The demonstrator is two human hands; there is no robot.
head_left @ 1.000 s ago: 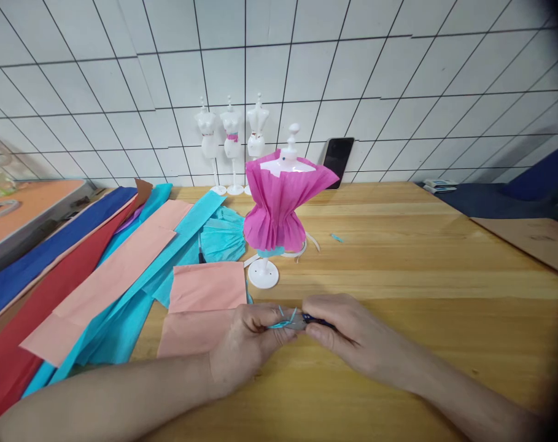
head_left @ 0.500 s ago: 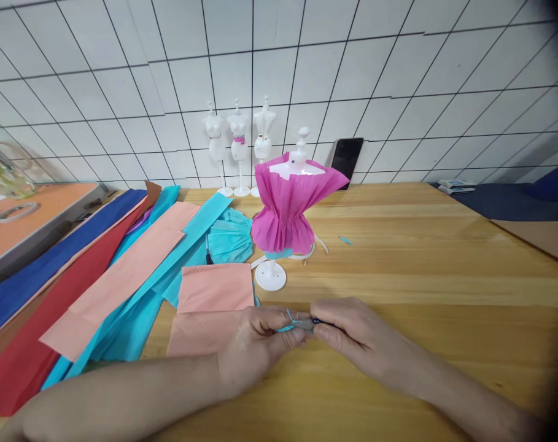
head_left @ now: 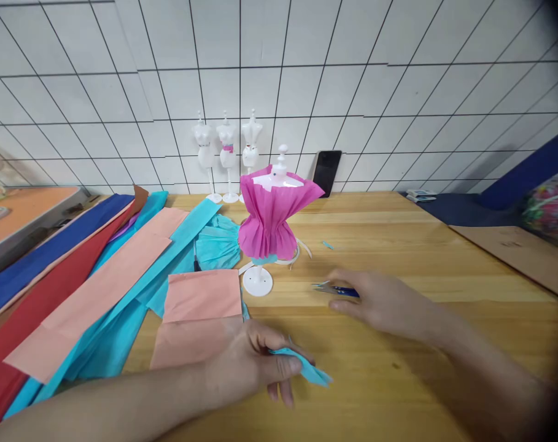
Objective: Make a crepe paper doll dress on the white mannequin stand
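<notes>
snips [head_left: 337,290] and right hand [head_left: 380,302] have moved away from left hand [head_left: 255,361] | left hand: turquoise strip [head_left: 309,368] pinched between thumb and fingers, nearer the viewer than the pink-clad mannequin [head_left: 269,224] | right hand: at the snips' handle, gripped or loose cannot tell | snips: right of the mannequin's base

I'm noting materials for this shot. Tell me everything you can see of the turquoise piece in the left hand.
The turquoise piece is a small, narrow strip, thin and creased, looking like crepe paper or cloth; I cannot tell which. The left hand pinches it and hides one end. The free end sticks out to the right, sloping down in the picture, its tip blurred. It shows against the wooden table; whether it touches the wood is unclear.
</notes>
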